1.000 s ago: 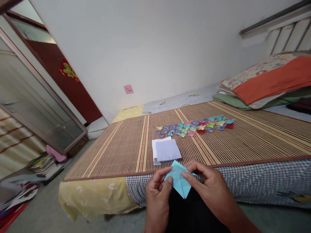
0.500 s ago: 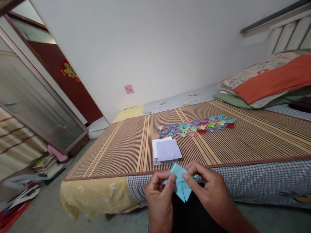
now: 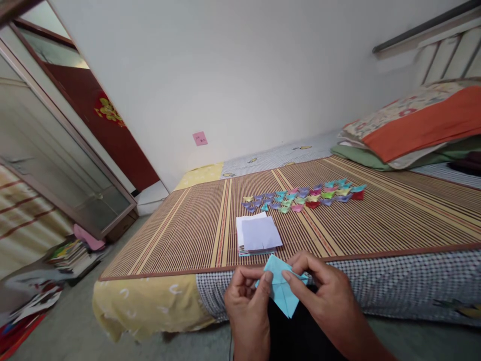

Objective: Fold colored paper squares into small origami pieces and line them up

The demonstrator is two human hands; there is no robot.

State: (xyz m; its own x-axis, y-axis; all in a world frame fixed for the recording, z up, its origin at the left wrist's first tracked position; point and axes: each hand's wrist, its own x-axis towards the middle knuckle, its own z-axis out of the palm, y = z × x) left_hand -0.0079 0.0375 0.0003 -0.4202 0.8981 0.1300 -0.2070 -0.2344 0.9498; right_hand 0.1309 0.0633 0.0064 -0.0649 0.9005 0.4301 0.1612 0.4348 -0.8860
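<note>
A light blue folded paper (image 3: 282, 290), shaped like a diamond with creases down its middle, is held in the air at the bed's near edge. My left hand (image 3: 250, 306) pinches its left corner between thumb and fingers. On the other side, my right hand (image 3: 325, 296) grips the upper right part, its thumb pressed on the paper's face. Just beyond the hands lies a stack of square paper sheets (image 3: 259, 233) with a lavender one on top. Farther back, several small folded paper pieces (image 3: 300, 198) in many colours lie in rows.
A striped bamboo mat (image 3: 180, 230) covers the bed. Folded bedding with an orange band (image 3: 424, 118) is piled at the back right. A pink note (image 3: 200, 138) is on the wall. Books (image 3: 71, 255) stand low at the left, near a glazed door (image 3: 63, 135).
The light blue paper's lower tip has shifted slightly down and to the right, and its lower part looks wider. Both hands keep their hold, nearly in place.
</note>
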